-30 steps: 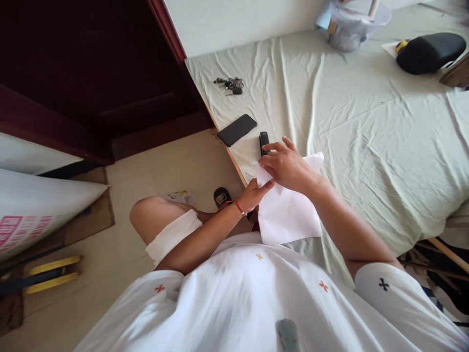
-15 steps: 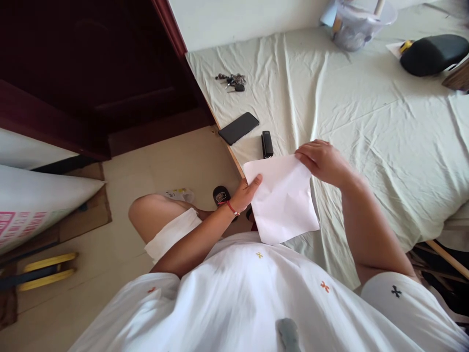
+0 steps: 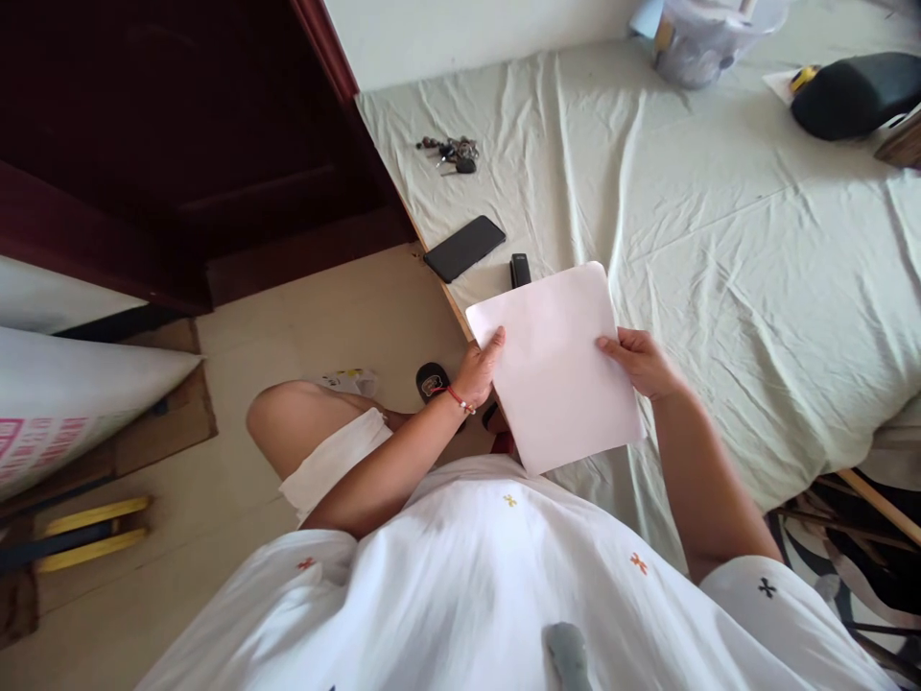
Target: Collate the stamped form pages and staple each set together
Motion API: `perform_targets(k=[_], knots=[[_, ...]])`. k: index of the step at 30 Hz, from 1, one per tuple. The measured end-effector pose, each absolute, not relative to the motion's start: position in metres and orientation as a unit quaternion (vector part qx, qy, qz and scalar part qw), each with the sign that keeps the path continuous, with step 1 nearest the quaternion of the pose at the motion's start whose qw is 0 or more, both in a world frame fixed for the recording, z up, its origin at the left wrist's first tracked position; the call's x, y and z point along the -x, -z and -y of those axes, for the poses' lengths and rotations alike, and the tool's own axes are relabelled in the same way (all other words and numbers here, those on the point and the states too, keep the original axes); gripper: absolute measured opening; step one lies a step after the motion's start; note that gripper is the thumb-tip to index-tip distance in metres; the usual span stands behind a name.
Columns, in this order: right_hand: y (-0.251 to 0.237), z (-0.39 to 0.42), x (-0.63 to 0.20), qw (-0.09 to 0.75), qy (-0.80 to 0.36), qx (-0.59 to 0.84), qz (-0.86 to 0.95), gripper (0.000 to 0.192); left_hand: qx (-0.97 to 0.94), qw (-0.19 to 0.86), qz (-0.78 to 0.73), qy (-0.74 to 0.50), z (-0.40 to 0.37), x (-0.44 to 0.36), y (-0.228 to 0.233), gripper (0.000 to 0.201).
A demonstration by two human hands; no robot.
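Observation:
A white sheet of paper (image 3: 561, 374) with rounded corners is held flat over the table's near edge; whether it is one sheet or several I cannot tell. My left hand (image 3: 481, 369) grips its left edge, thumb on top and fingers hidden beneath. On the right edge, my right hand (image 3: 640, 360) pinches the paper in the same way. Just beyond the paper's top edge lies a black stapler (image 3: 519, 270), its near end covered by the paper. To the left of that rests a black phone (image 3: 465, 248) close to the table's edge.
A pale green cloth (image 3: 705, 250) covers the table. Keys (image 3: 460, 156) lie near its far left corner. At the back stand a clear plastic bucket (image 3: 695, 53) and a black padded object (image 3: 849, 96). A dark red door (image 3: 179, 115) is on the left.
My right hand has moved from the paper's top right corner down to its right edge. The paper now lies flatter and reaches further over the stapler.

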State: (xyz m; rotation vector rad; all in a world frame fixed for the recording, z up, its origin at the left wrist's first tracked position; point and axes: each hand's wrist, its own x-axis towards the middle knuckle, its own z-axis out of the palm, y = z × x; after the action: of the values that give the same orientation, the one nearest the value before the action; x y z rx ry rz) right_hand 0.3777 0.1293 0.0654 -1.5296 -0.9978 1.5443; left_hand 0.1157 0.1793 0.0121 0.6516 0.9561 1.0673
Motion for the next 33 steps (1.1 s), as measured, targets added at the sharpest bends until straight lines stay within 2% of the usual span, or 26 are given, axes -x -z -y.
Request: perform_targets(k=[7,12,17,20,25,33], knots=[[-0.060,-0.117,-0.391,0.359,-0.590,0.612,0.386,0.043,-0.321,0.734,-0.396,-0.448,-0.182,-0.118,-0.012,0.064],[-0.063,-0.111,-0.406,0.336,-0.568,0.633,0.406,0.041,-0.429,0.658,-0.423,-0.452,-0.202,-0.107,-0.015,0.065],[-0.060,-0.108,-0.407,0.328,-0.575,0.647,0.379,0.043,-0.628,0.532,-0.442,-0.357,-0.220,-0.101,-0.010,0.051],[-0.054,-0.106,-0.406,0.329,-0.580,0.646,0.373,0.044,-0.679,0.496,-0.448,-0.304,-0.223,-0.101,-0.005,0.039],[-0.044,-0.104,-0.409,0.337,-0.597,0.639,0.350,0.040,-0.675,0.489,-0.485,-0.264,-0.225,-0.098,0.000,0.022],[-0.042,-0.115,-0.405,0.342,-0.585,0.679,0.284,0.025,-0.630,0.481,-0.555,-0.252,-0.254,-0.107,0.001,0.012]])
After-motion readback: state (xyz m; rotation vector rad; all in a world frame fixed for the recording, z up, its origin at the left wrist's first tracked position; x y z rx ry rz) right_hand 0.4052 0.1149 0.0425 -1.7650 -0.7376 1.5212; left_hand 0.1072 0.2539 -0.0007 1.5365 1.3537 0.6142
